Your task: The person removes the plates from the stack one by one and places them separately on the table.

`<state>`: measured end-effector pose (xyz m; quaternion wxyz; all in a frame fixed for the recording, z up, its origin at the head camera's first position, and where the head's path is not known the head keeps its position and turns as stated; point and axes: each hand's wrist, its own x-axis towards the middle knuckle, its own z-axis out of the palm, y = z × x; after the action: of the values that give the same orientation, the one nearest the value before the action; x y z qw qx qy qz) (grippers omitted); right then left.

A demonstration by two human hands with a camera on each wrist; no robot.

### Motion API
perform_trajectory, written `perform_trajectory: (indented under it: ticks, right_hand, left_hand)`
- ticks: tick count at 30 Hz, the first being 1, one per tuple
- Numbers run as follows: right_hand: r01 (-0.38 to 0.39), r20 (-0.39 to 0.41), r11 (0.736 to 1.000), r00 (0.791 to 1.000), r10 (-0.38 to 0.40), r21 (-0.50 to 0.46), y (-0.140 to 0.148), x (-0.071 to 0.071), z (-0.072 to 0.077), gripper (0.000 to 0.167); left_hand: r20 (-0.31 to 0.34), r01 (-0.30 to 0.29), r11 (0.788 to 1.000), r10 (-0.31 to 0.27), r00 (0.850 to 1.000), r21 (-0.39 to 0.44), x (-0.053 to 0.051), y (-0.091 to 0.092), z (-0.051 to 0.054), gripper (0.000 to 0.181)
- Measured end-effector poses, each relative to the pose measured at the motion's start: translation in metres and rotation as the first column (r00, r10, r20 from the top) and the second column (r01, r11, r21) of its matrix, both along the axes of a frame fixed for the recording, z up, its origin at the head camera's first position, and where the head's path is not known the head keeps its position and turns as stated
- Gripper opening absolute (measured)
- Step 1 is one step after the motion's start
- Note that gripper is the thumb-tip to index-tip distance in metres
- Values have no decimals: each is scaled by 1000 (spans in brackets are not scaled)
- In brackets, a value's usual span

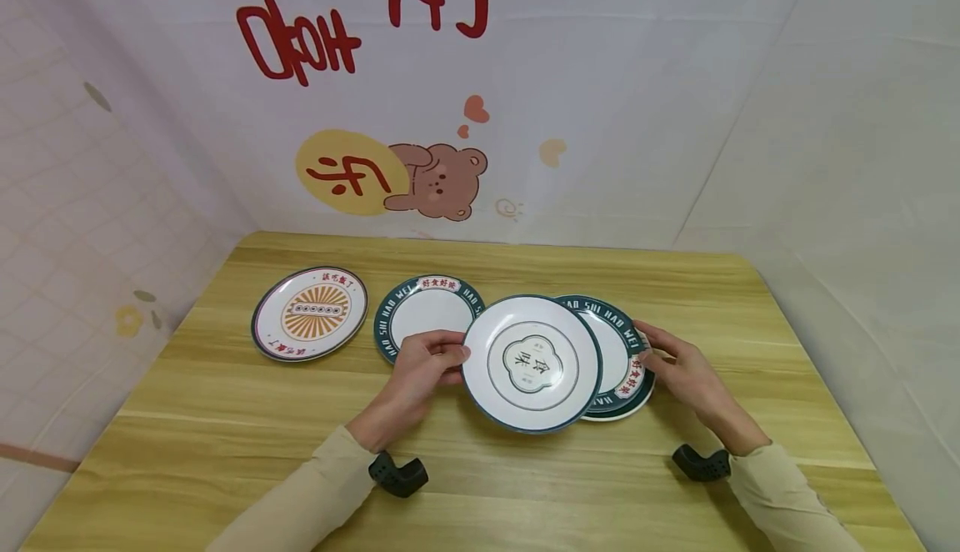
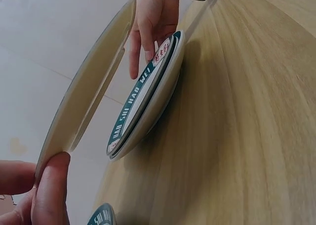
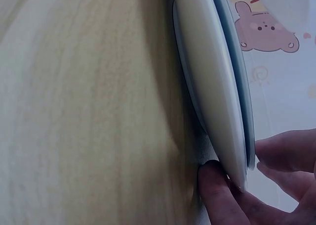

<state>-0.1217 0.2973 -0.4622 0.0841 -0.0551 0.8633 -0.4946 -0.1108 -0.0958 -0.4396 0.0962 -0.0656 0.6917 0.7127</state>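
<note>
My left hand (image 1: 420,373) pinches the left edge of a white plate (image 1: 555,331) with a dark rim and a flower-shaped emblem. In the left wrist view this plate (image 2: 84,91) stands tilted, apart from a stack of plates (image 2: 153,96) beyond it. My right hand (image 1: 686,373) grips the right edge of that stack, topped by a green-rimmed plate (image 1: 603,343). The right wrist view shows fingers (image 3: 215,190) under the stacked plates (image 3: 212,76) and others above their edge. From the head view, the raised plate covers the stack's left part.
Another green-rimmed plate (image 1: 427,318) lies on the wooden table (image 1: 525,494) behind my left hand, partly covered. Farther left lies a white plate (image 1: 315,314) with an orange sunburst. A printed cloth wall (image 1: 600,77) stands behind the table.
</note>
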Motion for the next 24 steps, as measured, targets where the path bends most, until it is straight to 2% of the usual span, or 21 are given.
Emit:
perform_trajectory:
  ticks: [9, 16, 24]
  right_hand:
    - [1, -1, 999, 1000, -1, 35, 2, -1, -2, 59]
    - [0, -5, 998, 1000, 1, 57, 1, -1, -2, 59]
    - [3, 6, 998, 1000, -3, 68, 2, -1, -2, 61]
  left_hand:
    - [22, -15, 1000, 15, 1000, -13, 3, -16, 3, 25]
    - [31, -12, 1000, 13, 999, -26, 6, -33, 2, 28]
    - [69, -15, 998, 19, 997, -60, 11, -55, 0, 31]
